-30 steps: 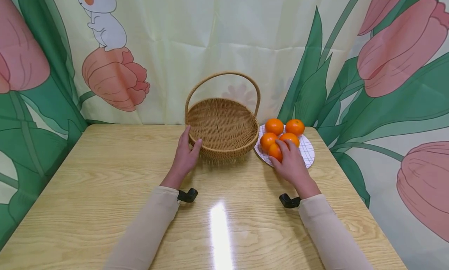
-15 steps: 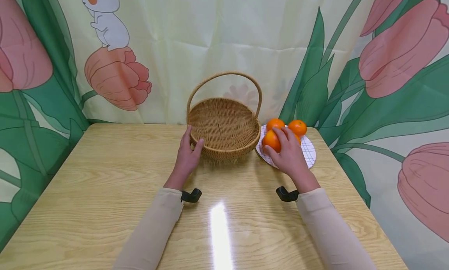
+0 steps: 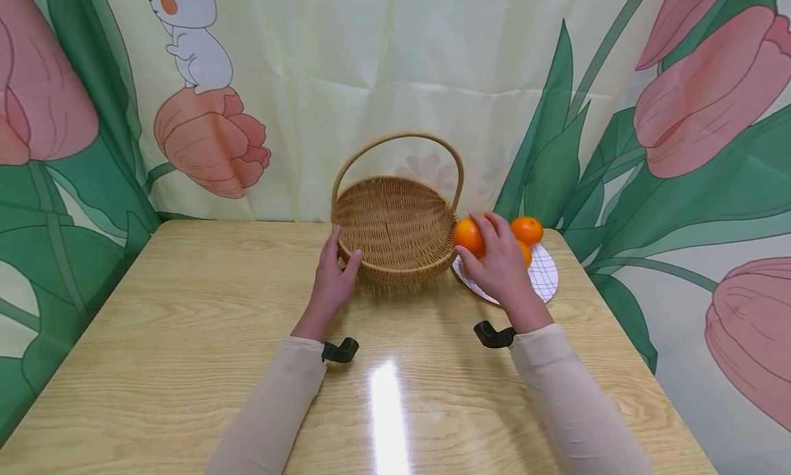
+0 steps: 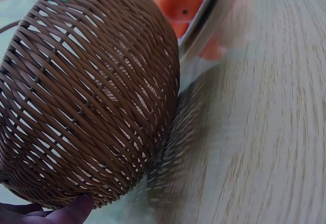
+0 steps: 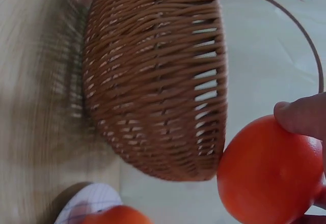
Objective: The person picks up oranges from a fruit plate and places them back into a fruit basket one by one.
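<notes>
A round wicker basket (image 3: 392, 221) with a tall hoop handle stands near the back of the table; no contents show inside. Against its left side rests my left hand (image 3: 332, 283), thumb and fingers straight and spread at the rim. An orange (image 3: 467, 237) is held in my right hand (image 3: 499, 265), at the basket's right rim. The right wrist view has the thumb on this orange (image 5: 270, 170), which looks close to or touching the rim. Other oranges (image 3: 527, 230) lie on a white plate (image 3: 544, 276) with a grid pattern, partly hidden behind the right hand.
The wooden table (image 3: 204, 324) ends at a back edge just behind the basket and plate. A curtain (image 3: 296, 104) printed with tulips and a white animal hangs behind. Black wrist mounts (image 3: 494, 334) sit at both wrists.
My right hand has lifted an orange from the plate and carried it left to the basket's rim. The left hand has stayed at the basket's left side.
</notes>
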`<state>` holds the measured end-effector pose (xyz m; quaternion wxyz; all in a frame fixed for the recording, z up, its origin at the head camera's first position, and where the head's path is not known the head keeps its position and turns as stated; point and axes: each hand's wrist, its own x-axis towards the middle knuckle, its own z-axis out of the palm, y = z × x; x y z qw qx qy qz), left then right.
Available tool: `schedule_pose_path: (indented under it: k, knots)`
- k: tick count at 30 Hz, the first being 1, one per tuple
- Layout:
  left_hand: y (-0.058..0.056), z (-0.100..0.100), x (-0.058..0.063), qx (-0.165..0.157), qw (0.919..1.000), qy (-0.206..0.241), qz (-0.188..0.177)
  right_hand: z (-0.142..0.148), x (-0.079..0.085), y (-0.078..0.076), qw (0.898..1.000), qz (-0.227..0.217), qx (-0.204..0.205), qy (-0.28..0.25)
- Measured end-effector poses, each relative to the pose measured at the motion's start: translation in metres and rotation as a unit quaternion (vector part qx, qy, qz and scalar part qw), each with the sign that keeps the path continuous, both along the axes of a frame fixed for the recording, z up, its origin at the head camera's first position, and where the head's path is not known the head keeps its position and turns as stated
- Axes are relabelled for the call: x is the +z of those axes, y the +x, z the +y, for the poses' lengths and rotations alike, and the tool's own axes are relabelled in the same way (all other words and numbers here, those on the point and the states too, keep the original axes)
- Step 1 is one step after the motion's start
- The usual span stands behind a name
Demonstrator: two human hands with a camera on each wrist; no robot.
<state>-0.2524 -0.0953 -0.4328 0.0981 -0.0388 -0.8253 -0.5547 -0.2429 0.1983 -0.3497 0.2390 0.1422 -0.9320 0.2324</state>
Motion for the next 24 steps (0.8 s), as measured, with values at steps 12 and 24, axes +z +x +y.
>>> schedule_pose_path:
  k: [12, 24]
  knots:
    - [0.003, 0.001, -0.001, 0.009, 0.9999, -0.005, -0.001, -0.023, 0.005, -0.006, 1.0, -0.006, 0.023, -0.017]
    - [0.002, 0.002, -0.003, 0.005, 0.9999, -0.008, 0.006, -0.039, 0.003, -0.015, 0.998, -0.044, 0.036, -0.01]
